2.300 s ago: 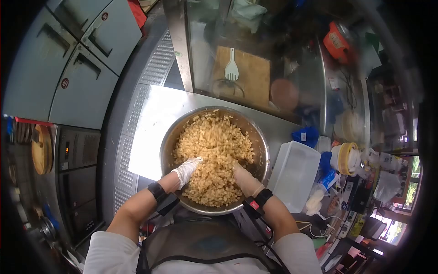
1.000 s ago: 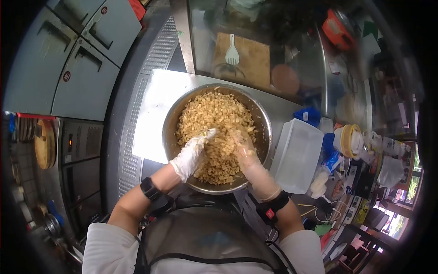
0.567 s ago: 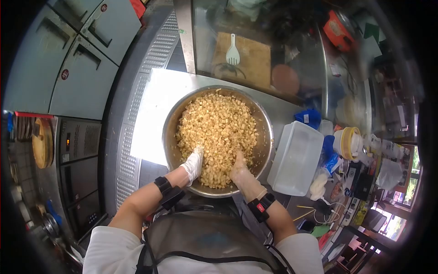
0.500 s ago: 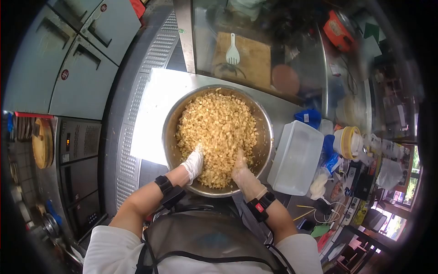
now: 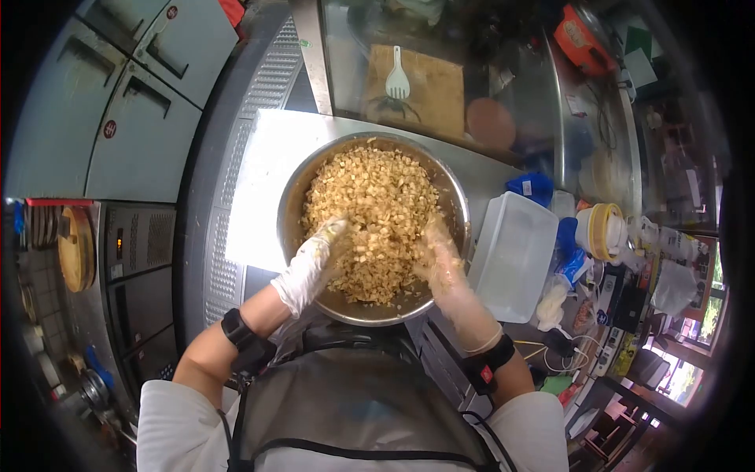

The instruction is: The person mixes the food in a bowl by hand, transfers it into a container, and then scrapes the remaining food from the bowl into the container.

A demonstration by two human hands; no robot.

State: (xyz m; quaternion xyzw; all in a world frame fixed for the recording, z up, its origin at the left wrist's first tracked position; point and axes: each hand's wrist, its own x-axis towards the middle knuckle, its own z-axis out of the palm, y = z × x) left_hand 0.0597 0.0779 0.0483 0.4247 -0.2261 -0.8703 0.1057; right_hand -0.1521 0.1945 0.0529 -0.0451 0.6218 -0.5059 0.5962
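A wide steel bowl [image 5: 292, 189] holds a heaped pile of small, tan diced food pieces [image 5: 373, 189]. My left hand [image 5: 311, 259], in a loose whitish glove, is over the near left side of the pile, fingers apart and bits stuck to the fingertips. On the near right side, my right hand [image 5: 447, 271] wears a clear glove and is also open, thumb apart from the fingers, against the pile's edge. Some pieces between the two hands look blurred. Parts of the fingertips are hard to make out.
The bowl stands on a shiny steel counter [image 5: 263, 149]. Close on its right is a translucent plastic tub [image 5: 515, 259]. Behind glass lie a cutting board [image 5: 440, 86] and a white fork-like server [image 5: 397, 79]. Blue bags [image 5: 531, 187], a yellow-rimmed container [image 5: 604, 232] and cables crowd the right.
Both hands have come up out of the pile and moved apart, and more of the gloves shows. The pieces have shifted, with the heap's near edge drawn back from the bowl's near rim.
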